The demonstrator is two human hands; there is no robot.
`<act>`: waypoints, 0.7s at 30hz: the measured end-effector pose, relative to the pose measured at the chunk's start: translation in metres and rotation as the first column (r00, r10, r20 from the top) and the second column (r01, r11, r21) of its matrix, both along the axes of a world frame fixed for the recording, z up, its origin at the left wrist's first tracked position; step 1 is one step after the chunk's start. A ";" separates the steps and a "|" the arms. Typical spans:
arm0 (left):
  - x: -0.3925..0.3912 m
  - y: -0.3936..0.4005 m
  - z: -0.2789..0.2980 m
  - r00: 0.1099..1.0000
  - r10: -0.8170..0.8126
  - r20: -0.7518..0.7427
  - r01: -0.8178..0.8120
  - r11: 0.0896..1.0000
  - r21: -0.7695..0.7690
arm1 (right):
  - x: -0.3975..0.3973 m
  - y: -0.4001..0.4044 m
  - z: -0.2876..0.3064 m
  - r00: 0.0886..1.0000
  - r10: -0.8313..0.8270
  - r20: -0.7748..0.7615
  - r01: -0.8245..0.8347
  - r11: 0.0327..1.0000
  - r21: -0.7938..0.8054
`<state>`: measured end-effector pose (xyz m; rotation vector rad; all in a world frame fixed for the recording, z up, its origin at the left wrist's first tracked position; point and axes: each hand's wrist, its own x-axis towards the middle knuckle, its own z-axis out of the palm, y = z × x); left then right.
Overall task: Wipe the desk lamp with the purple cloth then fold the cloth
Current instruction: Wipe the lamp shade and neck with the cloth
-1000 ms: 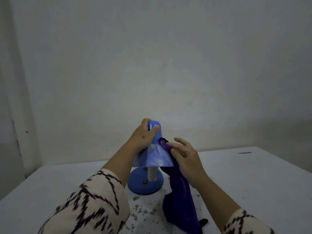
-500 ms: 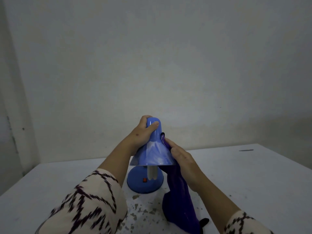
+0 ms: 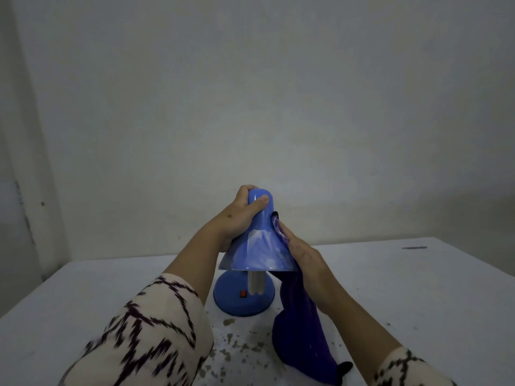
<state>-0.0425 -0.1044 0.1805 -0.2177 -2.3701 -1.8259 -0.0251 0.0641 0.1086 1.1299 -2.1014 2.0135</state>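
- The desk lamp (image 3: 257, 246) stood on the white table (image 3: 418, 288), its round base just behind a patch of dark specks (image 3: 237, 344) on the tabletop.
- The left hand (image 3: 239, 218) was wrapped around the narrow top of the lamp's shade, thumb across the near side, steadying it.
- The right hand (image 3: 303, 257) pressed the purple cloth (image 3: 301, 324) flat against the right flank of the shade; the rest of the cloth hung down to the table, right of the lamp's base.
- The shade looked smooth, glossy and rigid, probably slippery under a bare palm, so its narrow neck seemed the surest place to hold. The lamp appeared light and top-heavy enough to tip if pushed sideways unsupported.
- The cloth looked soft and limp, draping freely; folding would likely go easiest from its corners, spread flat.
- A pale bulb (image 3: 255, 282) showed under the shade and seemed fragile.
- Behind the lamp rose a plain, dim, pale wall (image 3: 250, 93); the table was otherwise bare near the lamp.
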 end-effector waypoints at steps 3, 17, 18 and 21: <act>-0.001 -0.006 0.000 1.000 -0.002 -0.011 0.002 1.000 -0.014 | 0.007 0.001 -0.008 0.997 -0.003 -0.076 0.002 1.000 -0.017; 0.002 -0.005 -0.002 1.000 -0.003 -0.008 0.003 1.000 -0.008 | 0.008 -0.007 -0.013 0.998 -0.049 -0.045 0.048 0.998 -0.038; 0.002 -0.007 -0.002 1.000 -0.001 -0.009 0.001 1.000 -0.004 | 0.011 -0.009 -0.015 0.994 -0.067 -0.091 0.064 0.997 -0.037; 0.000 -0.010 -0.003 1.000 -0.001 -0.014 0.001 1.000 -0.004 | 0.021 -0.011 -0.024 0.933 -0.135 -0.333 0.148 0.989 0.014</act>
